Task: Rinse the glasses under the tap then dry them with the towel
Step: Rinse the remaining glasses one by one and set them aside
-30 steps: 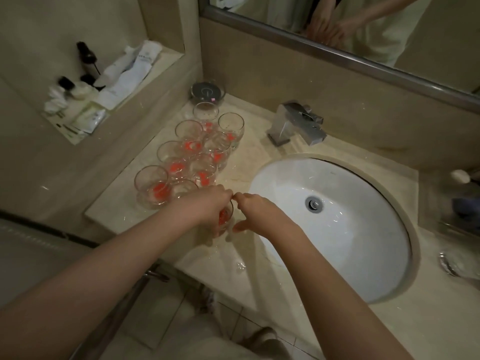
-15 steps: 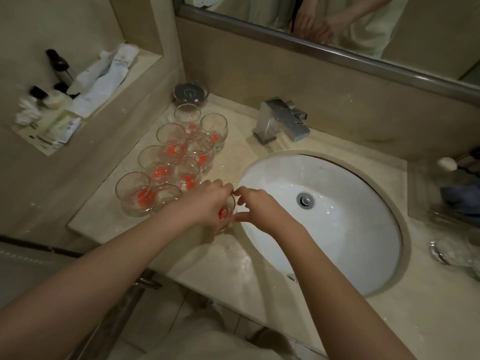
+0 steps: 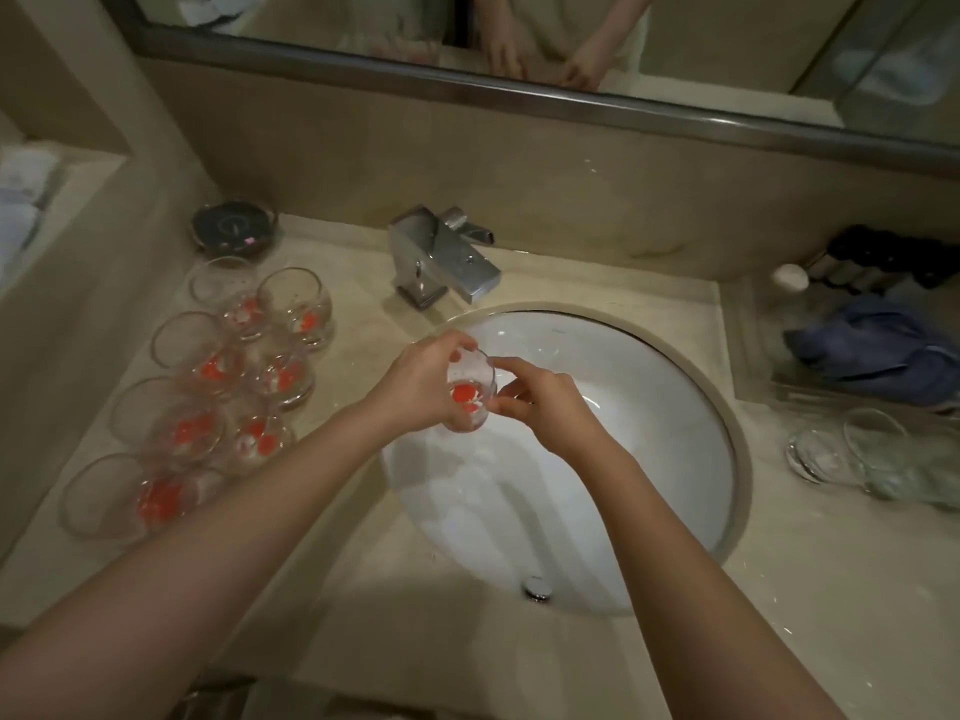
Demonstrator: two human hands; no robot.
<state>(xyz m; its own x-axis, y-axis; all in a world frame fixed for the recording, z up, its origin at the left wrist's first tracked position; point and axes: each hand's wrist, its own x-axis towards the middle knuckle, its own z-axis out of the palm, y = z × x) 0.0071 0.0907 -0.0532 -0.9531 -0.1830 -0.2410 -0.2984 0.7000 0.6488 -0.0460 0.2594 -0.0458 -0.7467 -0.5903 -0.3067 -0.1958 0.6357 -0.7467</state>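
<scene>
A small clear glass (image 3: 471, 389) with red marks at its bottom is held over the left part of the white sink (image 3: 675, 433). My left hand (image 3: 421, 387) grips it around its side. My right hand (image 3: 537, 400) pinches its rim and side from the right. The chrome tap (image 3: 441, 259) stands just behind, with no water running. Several more glasses with red marks (image 3: 208, 366) stand in two rows on the counter to the left. A blue towel (image 3: 872, 345) lies bunched on a tray at the right.
Two clear glasses (image 3: 852, 454) lie on the counter right of the sink. A dark round dish (image 3: 234, 228) sits at the back left. A mirror (image 3: 519, 44) runs along the wall. A white-capped bottle (image 3: 789, 277) and dark bottles stand at the back right.
Both hands lifted the glass off the counter's front edge and carried it right and back, over the sink. The view swung to the right.
</scene>
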